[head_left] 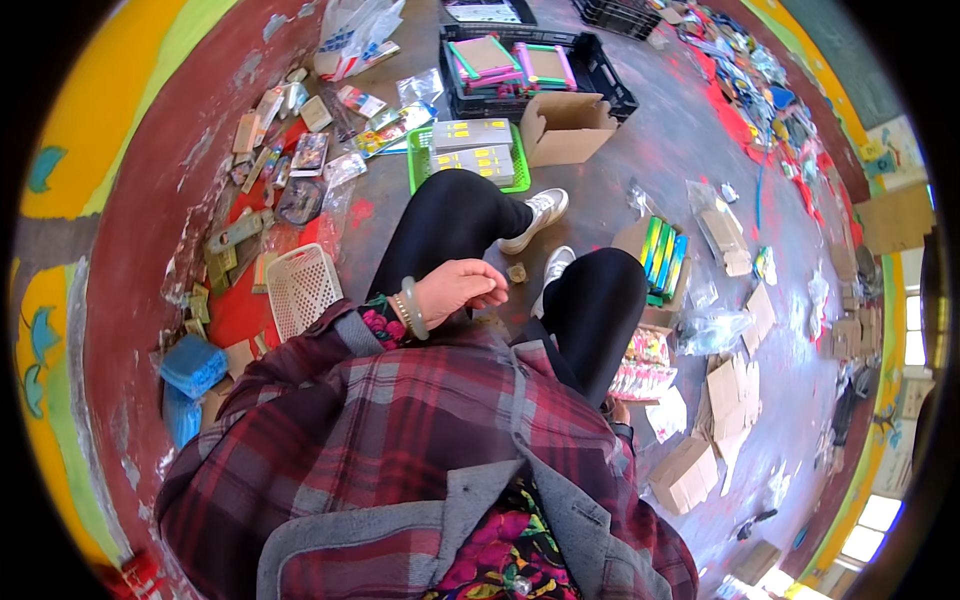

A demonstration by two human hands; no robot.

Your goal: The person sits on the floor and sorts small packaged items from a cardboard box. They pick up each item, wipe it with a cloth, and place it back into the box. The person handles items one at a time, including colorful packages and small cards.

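"L hand?"
"In front of plaid jacket, fingers curled tog."
"R hand?"
"Mostly hidden, can't tell re fingers. It's nr the red-and-white packets, just right of R leg. Green basket sits past L knee."

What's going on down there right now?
The person's left hand is by the left thigh, fingers curled, with nothing visible in it. The right hand is mostly hidden beside the right thigh, near a batch of red-and-white items; what it holds, if anything, can't be told. Ahead, a green basket holds grey boxes, with an open cardboard box beside it and a black crate of framed boards beyond.
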